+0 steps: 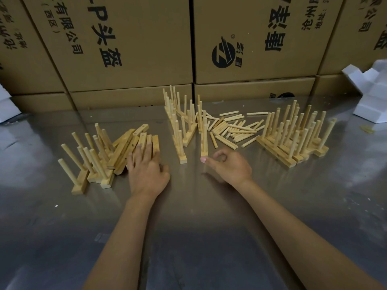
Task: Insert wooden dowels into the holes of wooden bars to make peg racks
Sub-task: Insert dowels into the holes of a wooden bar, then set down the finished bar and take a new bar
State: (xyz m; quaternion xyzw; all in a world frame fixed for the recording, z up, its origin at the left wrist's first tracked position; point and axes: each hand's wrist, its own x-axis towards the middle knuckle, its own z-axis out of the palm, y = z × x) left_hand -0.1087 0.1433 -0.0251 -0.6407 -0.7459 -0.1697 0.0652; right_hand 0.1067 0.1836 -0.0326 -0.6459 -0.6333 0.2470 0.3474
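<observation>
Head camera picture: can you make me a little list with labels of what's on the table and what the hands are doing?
surface: shiny metal table
left hand: fingers lying flat on the empty bars
right hand: fingers loosely curled, holding nothing
loose dowels: piled in the middle, lying down
finished peg racks: groups at left, centre and right
behind: cardboard boxes, white foam

Pale, matt wooden dowels [234, 130] and bars [134, 143] lie on a glossy brushed-metal desk [209, 227]; matt cardboard boxes [129, 42] at 12 o'clock.
</observation>
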